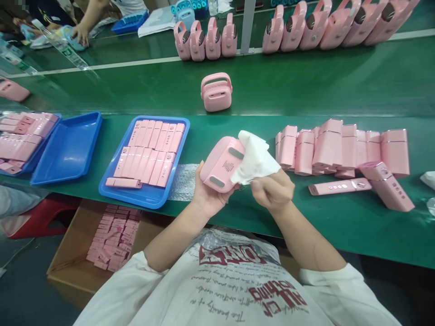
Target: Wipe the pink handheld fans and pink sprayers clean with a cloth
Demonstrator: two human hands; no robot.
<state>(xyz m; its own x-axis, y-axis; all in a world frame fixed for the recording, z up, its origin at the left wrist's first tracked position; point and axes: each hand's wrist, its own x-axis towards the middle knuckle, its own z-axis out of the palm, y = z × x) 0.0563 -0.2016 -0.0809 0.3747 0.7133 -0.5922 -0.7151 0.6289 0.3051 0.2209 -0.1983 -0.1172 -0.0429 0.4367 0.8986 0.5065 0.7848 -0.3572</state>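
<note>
My left hand (211,199) holds a pink device (222,165) from below and the left, its underside with two grey strips and printed text facing me. A white cloth (256,156) is pinched in my closed right hand (273,190), and its left part lies against the device's right side. Behind them another pink device with a handle (217,93) stands upright on the green belt. Left of my hands, a blue tray (158,201) holds rows of slim pink pieces. To the right, several pink blocks (328,145) stand close together, with two pieces lying in front.
Pink handled devices (213,38) line the belt's far side, by a grey post (247,27). At the left are another blue tray (68,149) and a cardboard box (74,240) of pink pieces below the table edge. Another person's hand (80,34) shows at the upper left.
</note>
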